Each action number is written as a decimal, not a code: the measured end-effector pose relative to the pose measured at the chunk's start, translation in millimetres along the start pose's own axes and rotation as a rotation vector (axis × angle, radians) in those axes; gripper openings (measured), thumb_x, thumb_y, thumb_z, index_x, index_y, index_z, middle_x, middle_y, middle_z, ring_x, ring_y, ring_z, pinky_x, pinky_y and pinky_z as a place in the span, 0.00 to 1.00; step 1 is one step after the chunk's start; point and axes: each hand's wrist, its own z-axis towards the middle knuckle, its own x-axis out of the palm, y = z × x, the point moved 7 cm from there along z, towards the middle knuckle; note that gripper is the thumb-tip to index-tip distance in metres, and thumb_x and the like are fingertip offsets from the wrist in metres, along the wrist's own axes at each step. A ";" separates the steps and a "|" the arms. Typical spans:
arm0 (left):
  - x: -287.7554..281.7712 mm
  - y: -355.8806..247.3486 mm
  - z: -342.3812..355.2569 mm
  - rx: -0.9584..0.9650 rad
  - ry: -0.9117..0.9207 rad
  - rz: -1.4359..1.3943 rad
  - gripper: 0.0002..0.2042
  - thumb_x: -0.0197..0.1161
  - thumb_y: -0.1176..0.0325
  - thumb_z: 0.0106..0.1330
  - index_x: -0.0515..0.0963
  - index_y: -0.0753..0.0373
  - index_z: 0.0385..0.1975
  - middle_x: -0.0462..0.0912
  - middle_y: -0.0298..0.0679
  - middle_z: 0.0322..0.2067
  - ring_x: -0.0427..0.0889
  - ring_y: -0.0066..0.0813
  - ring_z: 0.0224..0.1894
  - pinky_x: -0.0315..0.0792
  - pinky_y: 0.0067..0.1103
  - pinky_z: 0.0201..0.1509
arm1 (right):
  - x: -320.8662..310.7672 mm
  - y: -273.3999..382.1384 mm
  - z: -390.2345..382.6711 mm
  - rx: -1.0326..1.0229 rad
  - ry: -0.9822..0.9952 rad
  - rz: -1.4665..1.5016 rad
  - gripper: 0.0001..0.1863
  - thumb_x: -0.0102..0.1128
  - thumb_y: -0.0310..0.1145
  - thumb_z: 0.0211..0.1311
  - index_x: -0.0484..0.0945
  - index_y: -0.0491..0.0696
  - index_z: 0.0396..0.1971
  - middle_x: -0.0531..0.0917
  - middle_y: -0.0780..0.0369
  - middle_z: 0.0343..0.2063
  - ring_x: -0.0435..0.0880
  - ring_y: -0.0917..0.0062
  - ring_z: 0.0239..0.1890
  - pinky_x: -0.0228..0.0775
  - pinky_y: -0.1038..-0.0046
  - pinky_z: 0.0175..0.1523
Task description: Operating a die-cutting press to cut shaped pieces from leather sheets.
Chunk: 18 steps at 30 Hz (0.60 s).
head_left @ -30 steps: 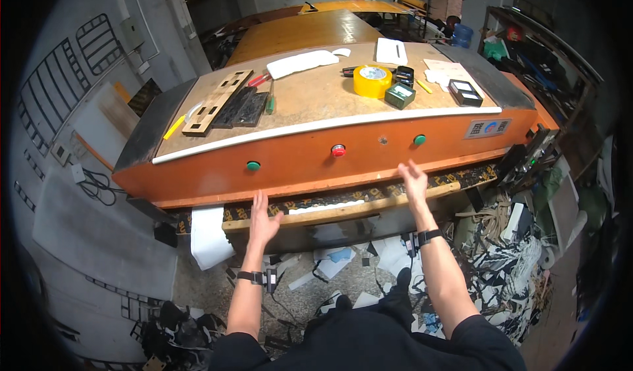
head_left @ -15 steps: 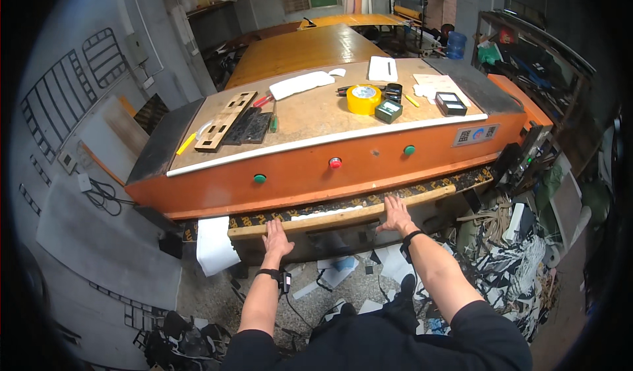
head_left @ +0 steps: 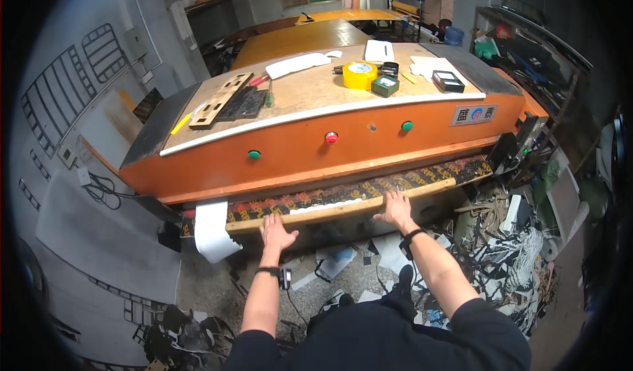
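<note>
Wooden strip [head_left: 330, 211], at six o'clock from the red button [head_left: 331, 138]; left hand [head_left: 277, 234] (seven o'clock) and right hand [head_left: 397, 211] (between four and five) touch it, each grip spread, clasping nothing.

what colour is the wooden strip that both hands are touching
The wooden strip is light brown, a tan wood tone; it shows best in the head view.

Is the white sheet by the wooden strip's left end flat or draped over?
Draped: the white sheet lies partly on the patterned board, then curls down past its front edge, left of the wooden strip.
</note>
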 end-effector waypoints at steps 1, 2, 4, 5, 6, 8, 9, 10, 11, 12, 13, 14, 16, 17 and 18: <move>0.3 2.5 -7.5 -0.007 -0.021 -0.018 0.52 0.78 0.37 0.62 0.67 0.63 0.81 0.66 0.50 0.83 0.56 0.45 0.88 0.49 0.60 0.88 | -0.4 -0.9 -8.9 -0.023 -0.083 -0.001 0.58 0.82 0.71 0.50 0.74 0.48 0.75 0.77 0.55 0.74 0.66 0.57 0.82 0.62 0.46 0.81; -5.0 3.2 -16.2 0.025 -0.115 -0.055 0.45 0.77 0.38 0.63 0.76 0.63 0.74 0.75 0.48 0.76 0.64 0.46 0.83 0.52 0.63 0.84 | -0.4 -2.0 -17.1 -0.031 -0.157 0.007 0.58 0.78 0.75 0.51 0.77 0.46 0.72 0.79 0.54 0.73 0.68 0.57 0.81 0.60 0.46 0.81; -6.3 20.3 -25.5 0.049 -0.212 -0.152 0.36 0.77 0.40 0.63 0.84 0.62 0.63 0.83 0.45 0.65 0.72 0.46 0.74 0.58 0.60 0.79 | -4.2 6.2 -32.8 -0.036 -0.242 0.024 0.57 0.74 0.78 0.53 0.79 0.46 0.70 0.81 0.55 0.69 0.69 0.57 0.79 0.58 0.46 0.81; -9.1 27.4 -29.0 0.081 -0.355 -0.165 0.30 0.78 0.42 0.63 0.88 0.60 0.55 0.85 0.44 0.56 0.75 0.46 0.67 0.60 0.55 0.74 | -6.9 9.7 -38.7 -0.054 -0.265 0.059 0.53 0.69 0.78 0.59 0.83 0.44 0.66 0.84 0.53 0.64 0.71 0.57 0.78 0.57 0.46 0.81; -7.7 35.1 -24.1 0.082 -0.316 -0.244 0.28 0.78 0.43 0.65 0.88 0.59 0.55 0.85 0.45 0.55 0.75 0.47 0.67 0.60 0.54 0.75 | -6.4 11.2 -40.6 -0.052 -0.264 0.056 0.53 0.69 0.78 0.59 0.83 0.44 0.66 0.84 0.53 0.64 0.71 0.57 0.78 0.57 0.46 0.81; 7.6 51.8 -9.8 -0.029 -0.123 -0.414 0.26 0.75 0.46 0.69 0.86 0.59 0.58 0.83 0.46 0.57 0.75 0.49 0.68 0.60 0.55 0.74 | 2.0 4.1 -43.0 0.107 -0.169 0.047 0.50 0.66 0.76 0.64 0.84 0.42 0.63 0.85 0.51 0.61 0.71 0.57 0.77 0.58 0.47 0.80; 11.1 60.3 -8.5 -0.013 -0.200 -0.370 0.27 0.74 0.48 0.71 0.84 0.60 0.61 0.83 0.48 0.58 0.75 0.51 0.69 0.61 0.56 0.74 | 0.3 5.9 -45.9 0.079 -0.199 0.064 0.47 0.64 0.74 0.67 0.87 0.40 0.58 0.87 0.48 0.59 0.78 0.55 0.73 0.57 0.45 0.81; 14.7 65.4 -3.3 0.007 -0.275 -0.322 0.27 0.72 0.50 0.73 0.82 0.61 0.64 0.82 0.49 0.60 0.75 0.53 0.69 0.61 0.57 0.74 | -1.8 8.9 -40.5 0.077 -0.187 0.061 0.47 0.64 0.74 0.67 0.87 0.40 0.58 0.87 0.48 0.59 0.78 0.55 0.73 0.57 0.45 0.81; 9.5 67.9 2.2 0.081 -0.460 -0.300 0.29 0.69 0.54 0.75 0.77 0.63 0.71 0.80 0.53 0.64 0.75 0.57 0.70 0.63 0.56 0.74 | 4.4 7.4 -28.7 0.149 -0.055 0.162 0.45 0.65 0.73 0.68 0.88 0.39 0.56 0.89 0.47 0.56 0.82 0.54 0.69 0.56 0.43 0.81; 4.6 62.8 18.0 0.123 -0.439 -0.338 0.29 0.69 0.58 0.75 0.75 0.65 0.72 0.79 0.57 0.66 0.76 0.61 0.70 0.66 0.53 0.75 | 15.9 3.7 -19.0 0.235 0.078 0.253 0.44 0.66 0.71 0.69 0.89 0.39 0.55 0.91 0.47 0.54 0.86 0.53 0.65 0.56 0.42 0.81; 2.1 52.8 22.0 0.165 -0.403 -0.417 0.28 0.68 0.62 0.76 0.74 0.66 0.72 0.79 0.58 0.66 0.76 0.63 0.69 0.69 0.50 0.75 | 16.9 4.7 -20.5 0.152 -0.045 0.233 0.38 0.69 0.66 0.68 0.90 0.40 0.51 0.93 0.46 0.48 0.91 0.51 0.57 0.56 0.40 0.80; -1.8 54.8 28.3 0.224 -0.380 -0.428 0.28 0.68 0.65 0.75 0.73 0.68 0.73 0.80 0.59 0.66 0.77 0.64 0.69 0.71 0.48 0.76 | 7.0 21.9 -13.3 0.070 -0.042 0.130 0.33 0.72 0.62 0.67 0.90 0.43 0.51 0.94 0.48 0.46 0.91 0.51 0.57 0.61 0.42 0.77; -19.7 62.5 71.1 0.232 -0.322 -0.350 0.27 0.66 0.69 0.75 0.75 0.69 0.72 0.77 0.59 0.73 0.74 0.60 0.76 0.67 0.44 0.82 | -30.1 63.0 26.6 -0.010 -0.081 0.184 0.26 0.77 0.55 0.64 0.91 0.44 0.43 0.92 0.46 0.47 0.91 0.48 0.52 0.74 0.48 0.66; -27.6 58.3 90.3 0.243 -0.294 -0.357 0.27 0.65 0.70 0.75 0.75 0.69 0.73 0.73 0.58 0.77 0.71 0.59 0.79 0.65 0.43 0.85 | -45.4 74.0 38.9 -0.034 -0.152 0.254 0.22 0.80 0.49 0.62 0.90 0.44 0.43 0.91 0.46 0.47 0.91 0.49 0.50 0.77 0.51 0.64; -16.1 59.8 94.5 0.235 -0.228 -0.351 0.29 0.64 0.71 0.74 0.73 0.68 0.76 0.71 0.58 0.79 0.68 0.58 0.81 0.62 0.41 0.86 | -47.9 83.0 39.9 -0.092 -0.128 0.322 0.22 0.82 0.46 0.60 0.90 0.44 0.45 0.90 0.48 0.48 0.90 0.51 0.54 0.77 0.51 0.66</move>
